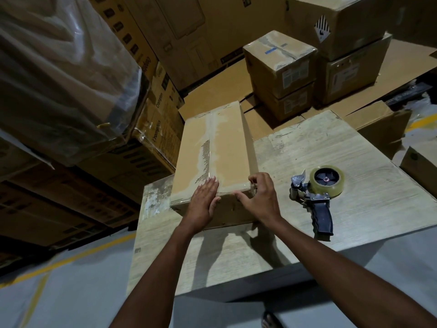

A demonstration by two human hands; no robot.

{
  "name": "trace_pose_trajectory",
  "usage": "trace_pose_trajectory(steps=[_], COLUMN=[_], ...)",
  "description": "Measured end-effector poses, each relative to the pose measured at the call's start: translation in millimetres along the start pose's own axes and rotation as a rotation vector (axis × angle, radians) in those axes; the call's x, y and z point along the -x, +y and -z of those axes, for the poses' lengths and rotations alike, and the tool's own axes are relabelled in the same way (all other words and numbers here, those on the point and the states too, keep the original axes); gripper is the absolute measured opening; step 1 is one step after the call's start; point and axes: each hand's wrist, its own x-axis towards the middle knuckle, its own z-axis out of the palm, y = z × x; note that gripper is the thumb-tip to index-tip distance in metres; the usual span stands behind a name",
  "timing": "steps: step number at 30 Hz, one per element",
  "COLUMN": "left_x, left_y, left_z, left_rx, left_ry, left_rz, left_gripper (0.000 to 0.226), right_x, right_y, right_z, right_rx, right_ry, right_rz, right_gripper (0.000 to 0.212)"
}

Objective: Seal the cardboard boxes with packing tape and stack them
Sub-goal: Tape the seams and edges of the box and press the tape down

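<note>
A long cardboard box (227,143) lies on the pale wooden table (354,197), its top seam covered by clear tape over torn paper. My left hand (204,200) lies flat over the box's near top edge at the seam, fingers together. My right hand (259,197) curls around the near right corner of the box, thumb on the front face and fingers on the top edge. A tape dispenser (318,195) with a clear roll and black handle lies on the table to the right of my hands, untouched.
Two stacks of sealed boxes (281,74) stand behind the table on flattened cardboard (212,91). Tall printed cartons and a plastic-wrapped load (59,67) rise at the left. An open carton (383,129) sits past the table's right corner. Grey floor with yellow lines (71,259) lies below.
</note>
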Motion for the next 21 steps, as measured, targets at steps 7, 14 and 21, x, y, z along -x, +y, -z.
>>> trace_pose_trajectory(steps=[7, 14, 21], left_x=[-1, 0, 0], left_y=[3, 2, -1], left_z=[1, 0, -3], left_rx=[-0.01, -0.006, 0.02], left_ry=[0.002, 0.01, 0.033], left_rz=[0.003, -0.005, -0.028], left_gripper=[0.059, 0.063, 0.064], right_x=[-2, -1, -2], right_y=[0, -1, 3], right_z=[5, 4, 11], right_rx=[0.009, 0.019, 0.008], right_ry=[-0.027, -0.017, -0.052], right_rz=[0.022, 0.038, 0.077], right_gripper=[0.059, 0.059, 0.053])
